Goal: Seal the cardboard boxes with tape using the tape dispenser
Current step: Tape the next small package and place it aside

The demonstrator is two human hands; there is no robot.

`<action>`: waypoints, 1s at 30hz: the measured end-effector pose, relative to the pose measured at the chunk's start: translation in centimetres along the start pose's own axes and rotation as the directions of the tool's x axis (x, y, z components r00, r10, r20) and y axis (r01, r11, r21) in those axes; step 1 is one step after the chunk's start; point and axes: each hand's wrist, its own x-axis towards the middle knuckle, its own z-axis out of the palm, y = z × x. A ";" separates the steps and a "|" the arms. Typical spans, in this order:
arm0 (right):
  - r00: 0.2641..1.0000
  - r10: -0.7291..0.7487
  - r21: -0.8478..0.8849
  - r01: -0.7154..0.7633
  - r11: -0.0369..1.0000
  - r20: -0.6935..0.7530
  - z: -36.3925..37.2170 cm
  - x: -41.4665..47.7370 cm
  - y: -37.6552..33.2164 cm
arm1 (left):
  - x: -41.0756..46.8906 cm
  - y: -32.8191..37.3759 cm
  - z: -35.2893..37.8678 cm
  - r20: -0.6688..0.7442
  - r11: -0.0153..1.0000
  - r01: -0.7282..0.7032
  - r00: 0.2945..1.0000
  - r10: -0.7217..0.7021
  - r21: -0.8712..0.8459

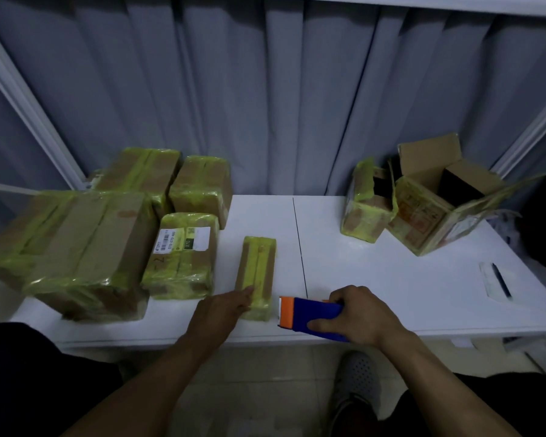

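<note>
While the small long box (pixel 257 272) lies in the middle of the bench (pixel 375 279), near the front edge, it already has yellow-green tape running along its top. The left hand (pixel 221 310) has its fingers stretched out flat and touches the near end of this box. Just beside the box, the right hand (pixel 363 316) is wrapped around the blue and orange tape dispenser (pixel 309 316), which sits low over the bench, orange end toward the box.

I think this box is about done. The next move could be to slide it left, over to the taped boxes (pixel 85 244). Then one of the two open boxes (pixel 432 209) at the far right needs to come close, with its flaps pushed flat before any tape goes on.
</note>
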 end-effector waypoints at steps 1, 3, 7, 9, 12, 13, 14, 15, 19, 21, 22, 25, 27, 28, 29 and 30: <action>1.000 -0.004 -0.015 0.004 1.000 0.000 0.2 0.1 0.0 | -0.2 0.3 0.2 0.008 0.998 -0.012 1.000 0.011 0.058; 1.000 -0.008 -0.039 0.008 0.999 0.007 0.5 0.5 0.0 | -0.5 1.7 0.3 0.014 0.976 -0.074 0.997 0.072 0.204; 1.000 -0.005 -0.062 0.005 0.998 0.011 0.6 0.7 0.2 | -0.7 2.5 1.0 0.035 0.965 -0.154 0.988 0.150 0.213; 1.000 -0.016 -0.068 0.017 0.998 0.017 0.9 0.8 0.2 | -0.9 2.5 1.4 0.033 0.967 -0.152 0.988 0.149 0.202; 0.999 -0.032 -0.077 0.035 0.996 0.034 1.2 0.8 0.2 | -0.9 3.1 1.5 0.022 0.978 -0.124 0.992 0.121 0.168; 0.999 -0.034 -0.074 0.037 0.997 0.042 1.2 0.8 0.1 | -0.7 3.3 1.4 0.004 0.987 -0.094 0.996 0.094 0.127; 0.998 -0.036 -0.069 0.040 0.997 0.048 1.2 0.7 0.1 | -0.4 3.5 1.3 -0.022 0.995 -0.067 0.997 0.069 0.076; 0.998 -0.037 -0.063 0.040 0.997 0.052 1.1 0.6 0.0 | -0.3 3.6 1.4 -0.035 0.998 -0.046 0.998 0.047 0.042; 0.997 -0.020 0.002 0.020 1.000 0.072 0.9 0.0 0.0 | 0.1 2.7 1.8 -0.039 0.995 -0.080 0.996 0.082 0.061; 0.997 -0.002 0.101 -0.006 0.995 0.074 0.8 -0.5 0.1 | 0.3 2.2 1.7 -0.046 0.990 -0.132 0.990 0.134 0.049; 0.997 0.000 0.134 -0.010 0.991 0.074 0.9 -0.8 0.0 | 0.3 2.1 1.6 -0.060 0.985 -0.164 0.984 0.167 0.052; 0.997 -0.020 0.117 0.010 0.993 0.080 0.8 -1.5 -0.1 | 0.5 2.5 1.4 -0.089 0.983 -0.180 0.979 0.181 0.020; 0.997 -0.009 0.109 0.001 0.994 0.072 0.3 -2.0 0.3 | 0.4 2.3 1.4 -0.100 0.988 -0.149 0.985 0.143 -0.044; 0.998 0.007 0.109 -0.014 0.994 0.062 -0.1 -2.2 0.7 | 0.3 2.2 1.4 -0.087 0.988 -0.126 0.989 0.119 -0.085; 0.999 0.021 0.104 -0.026 0.994 0.049 -0.4 -2.3 1.1 | 0.2 1.9 1.6 -0.071 0.987 -0.106 0.993 0.098 -0.120; 0.999 0.030 0.093 -0.034 0.995 0.038 -0.7 -2.4 1.3 | 0.3 1.7 1.7 -0.042 0.986 -0.087 0.996 0.081 -0.145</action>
